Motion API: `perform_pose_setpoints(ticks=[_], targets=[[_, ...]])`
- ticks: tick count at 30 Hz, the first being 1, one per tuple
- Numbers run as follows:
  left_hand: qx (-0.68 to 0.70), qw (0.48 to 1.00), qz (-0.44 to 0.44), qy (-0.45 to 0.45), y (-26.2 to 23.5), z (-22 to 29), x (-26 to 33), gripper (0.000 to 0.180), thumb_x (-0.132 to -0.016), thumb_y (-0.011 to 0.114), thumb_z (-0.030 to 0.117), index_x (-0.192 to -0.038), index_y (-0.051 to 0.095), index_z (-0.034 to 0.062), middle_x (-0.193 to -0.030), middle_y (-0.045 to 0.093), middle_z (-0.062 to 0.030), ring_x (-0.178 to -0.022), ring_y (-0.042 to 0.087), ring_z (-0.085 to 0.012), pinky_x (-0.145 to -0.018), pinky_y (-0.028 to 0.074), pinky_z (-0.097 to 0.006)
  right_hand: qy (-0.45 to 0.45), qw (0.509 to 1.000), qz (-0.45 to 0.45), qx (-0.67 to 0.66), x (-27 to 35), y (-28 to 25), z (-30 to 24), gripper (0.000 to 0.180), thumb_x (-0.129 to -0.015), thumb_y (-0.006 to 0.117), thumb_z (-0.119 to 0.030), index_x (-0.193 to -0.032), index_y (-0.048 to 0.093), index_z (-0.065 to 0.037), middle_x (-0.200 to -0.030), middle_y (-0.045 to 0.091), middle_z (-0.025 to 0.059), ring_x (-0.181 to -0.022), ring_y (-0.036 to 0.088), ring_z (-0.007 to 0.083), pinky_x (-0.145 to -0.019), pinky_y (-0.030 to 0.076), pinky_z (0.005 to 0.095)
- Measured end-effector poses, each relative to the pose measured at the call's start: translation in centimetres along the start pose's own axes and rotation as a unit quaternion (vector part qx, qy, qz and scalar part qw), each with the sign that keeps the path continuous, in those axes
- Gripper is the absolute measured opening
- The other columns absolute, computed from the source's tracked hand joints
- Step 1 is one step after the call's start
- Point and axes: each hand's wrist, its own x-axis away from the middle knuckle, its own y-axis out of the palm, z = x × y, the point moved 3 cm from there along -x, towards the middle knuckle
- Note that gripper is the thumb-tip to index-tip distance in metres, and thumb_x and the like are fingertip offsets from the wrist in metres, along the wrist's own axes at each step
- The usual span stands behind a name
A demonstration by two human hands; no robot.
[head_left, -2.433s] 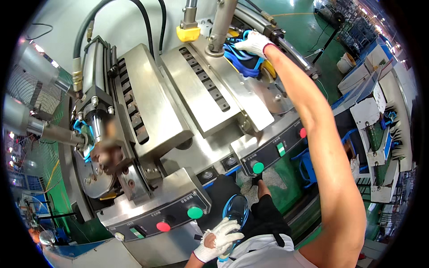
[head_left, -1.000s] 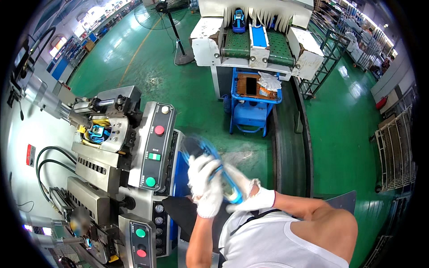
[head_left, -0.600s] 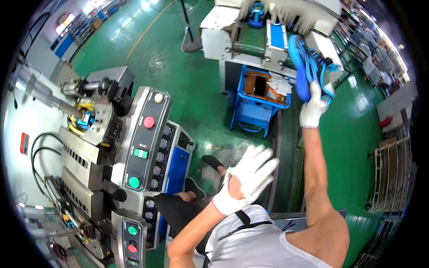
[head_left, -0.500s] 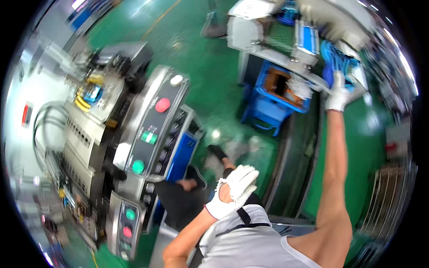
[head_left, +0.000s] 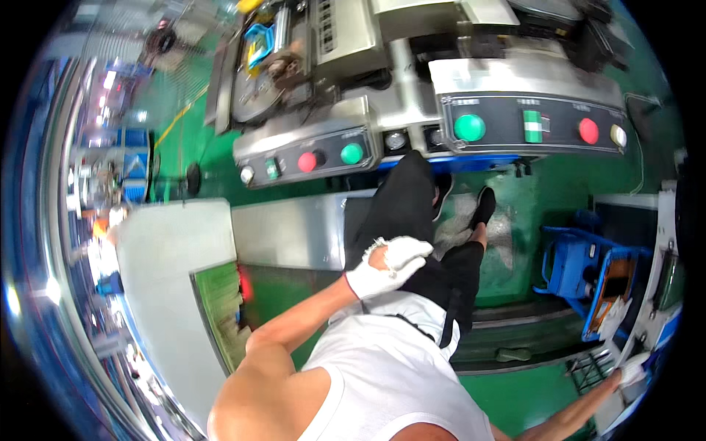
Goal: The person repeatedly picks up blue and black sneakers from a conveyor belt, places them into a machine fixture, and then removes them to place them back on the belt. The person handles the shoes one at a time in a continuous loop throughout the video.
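Note:
My left hand [head_left: 387,265], in a white glove, hangs in front of my waist over my black trousers [head_left: 401,213]. Its fingers are loosely bent and nothing is in it. My right arm stretches far out to the lower right, and my gloved right hand [head_left: 631,370] rests at the edge of a white machine frame [head_left: 662,242]. That hand is small and at the picture's rim, so I cannot make out whether it grips anything. A blue shoe part [head_left: 257,35] sits in the press at the top left.
Two steel control panels with green and red buttons, one to the left [head_left: 309,143] and one to the right [head_left: 529,110], face me. A steel bench [head_left: 294,231] and a white panel [head_left: 169,257] lie to my left. Blue crates [head_left: 570,264] stand on the green floor to the right.
The view has swung back toward the press machine. My right arm, raised with a blue shoe at the conveyor before, now reaches low to the right. My left hand has drawn in and its fingers have curled.

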Motion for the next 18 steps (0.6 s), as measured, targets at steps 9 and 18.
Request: perform_pose_setpoints(ticks=[9, 18], targets=[[-0.031, 0.879, 0.275, -0.387, -8.9, -13.2, 18.9, 0.022, -0.1, 0.068, 0.019, -0.11, 0.074, 0.0006, -0.106, 0.076, -0.0167, -0.1, 0.074, -0.0289, -0.088, 0.057, -0.04, -0.278, 0.779, -0.454, -0.332, 38.6, -8.7, -32.2, 0.052, -0.105, 0.067, -0.019, -0.148, 0.054, 0.007, -0.154, 0.054, 0.0243, -0.142, 0.051, 0.0335, -0.122, 0.037, 0.0435], [-0.228, 0.664, 0.345, -0.623, -9.3, -25.8, 48.2, 0.035, -0.091, 0.075, 0.022, -0.122, 0.071, 0.0067, -0.126, 0.069, -0.0172, -0.121, 0.064, -0.0347, -0.103, 0.052, -0.046, -0.569, 0.339, -0.638, -0.393, 59.6, -34.5, -54.5, 0.061, -0.094, 0.074, -0.013, -0.15, 0.052, 0.001, -0.152, 0.056, 0.0217, -0.141, 0.055, 0.036, -0.115, 0.047, 0.0465]])
